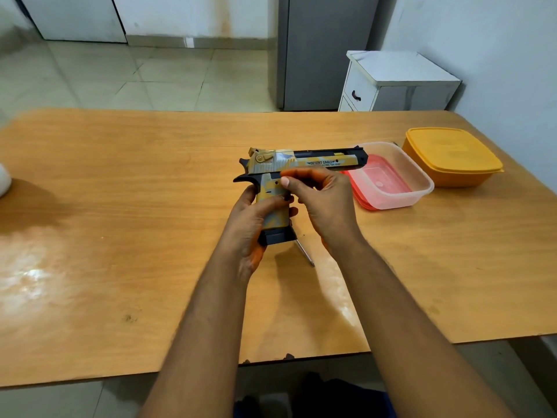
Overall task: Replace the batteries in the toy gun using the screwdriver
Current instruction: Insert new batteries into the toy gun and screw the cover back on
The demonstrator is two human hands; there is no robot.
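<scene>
The toy gun (313, 160), tan and grey with a black barrel pointing right, is held above the wooden table (120, 206). My left hand (250, 224) grips its handle from the left, with the black magazine base showing below the palm. My right hand (322, 197) curls around the trigger area, thumb pressed against the side of the frame. The screwdriver (305, 253) lies on the table under the gun; only its thin metal shaft shows, and its handle is hidden behind my hands.
A clear plastic container (419, 176) with a red lid under it sits just right of the barrel. An orange lidded box (452, 155) stands at the far right. A white object (4, 182) lies at the left edge. The near table edge (271, 362) is chipped.
</scene>
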